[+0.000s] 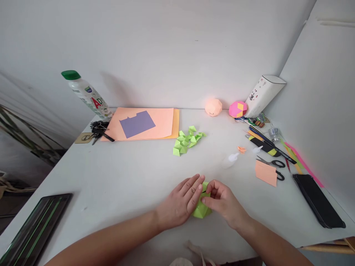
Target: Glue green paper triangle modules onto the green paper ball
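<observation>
Evidently, the green paper model (202, 211) is only partly built, judging by how things lie: it sits on the table (119, 177) between the two hands as a faceted form, its faces joined at least in part, though the hands cover too much of it to tell whether the shape is closed. The left hand (179, 203) lies along the model's left side, its fingers straight and close together — laid against the paper rather than wrapped round it. The right hand (223, 203) is at the model's right side, thumb and forefinger bent towards each other with a small gap between their tips; a dark sliver (203, 191) shows there against the green, and I cannot tell what it is, nor whether the fingers grip anything. Beyond the model, well apart from it, lie loose green pieces (183, 141), already folded by the look of them but not attached, so some joining seems left. A small translucent bottle (229, 160) is beyond the model and to its right, with the scissors (274, 163) farther right. Well beyond the model are a peach paper ball (213, 107) and a pink paper ball (235, 109) — both look finished.
</observation>
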The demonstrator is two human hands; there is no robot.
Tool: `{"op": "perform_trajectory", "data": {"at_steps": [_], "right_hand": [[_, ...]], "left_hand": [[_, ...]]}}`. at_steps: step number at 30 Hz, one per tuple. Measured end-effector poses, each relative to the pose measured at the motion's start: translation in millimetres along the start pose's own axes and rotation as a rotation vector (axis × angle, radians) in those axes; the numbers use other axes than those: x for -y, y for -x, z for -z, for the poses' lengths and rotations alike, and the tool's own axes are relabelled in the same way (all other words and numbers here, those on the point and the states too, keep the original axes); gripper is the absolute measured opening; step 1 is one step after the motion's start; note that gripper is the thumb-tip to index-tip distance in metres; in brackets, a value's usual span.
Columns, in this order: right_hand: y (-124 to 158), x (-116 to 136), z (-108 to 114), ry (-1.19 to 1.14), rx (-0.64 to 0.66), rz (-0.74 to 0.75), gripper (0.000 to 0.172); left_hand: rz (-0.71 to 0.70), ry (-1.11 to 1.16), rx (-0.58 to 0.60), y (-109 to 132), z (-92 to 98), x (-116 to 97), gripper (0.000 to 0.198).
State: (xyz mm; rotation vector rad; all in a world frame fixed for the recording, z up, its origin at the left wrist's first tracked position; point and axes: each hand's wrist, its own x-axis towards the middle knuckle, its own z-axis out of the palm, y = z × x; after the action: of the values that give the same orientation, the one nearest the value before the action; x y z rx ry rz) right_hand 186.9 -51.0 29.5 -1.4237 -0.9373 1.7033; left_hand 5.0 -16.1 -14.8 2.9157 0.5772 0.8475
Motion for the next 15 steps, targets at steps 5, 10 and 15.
{"op": "perform_trajectory", "data": {"at_steps": [5,10,15], "right_hand": [[-0.4,2.3,-2.0,-0.05,-0.008,0.006,0.034],[-1.2,2.8,-1.2,-0.077,-0.056,0.058,0.035],[-2.6,1.8,3.0,-0.097,-0.161,0.14,0.034]], "left_hand": [[0.071,0.029,-0.026,2.8,-3.5,1.9,0.07],[0.285,0.164,-0.075,5.3,-3.1,-3.1,0.088],[0.562,0.416,-0.234,6.9,7.3,-9.4,0.069]]}}
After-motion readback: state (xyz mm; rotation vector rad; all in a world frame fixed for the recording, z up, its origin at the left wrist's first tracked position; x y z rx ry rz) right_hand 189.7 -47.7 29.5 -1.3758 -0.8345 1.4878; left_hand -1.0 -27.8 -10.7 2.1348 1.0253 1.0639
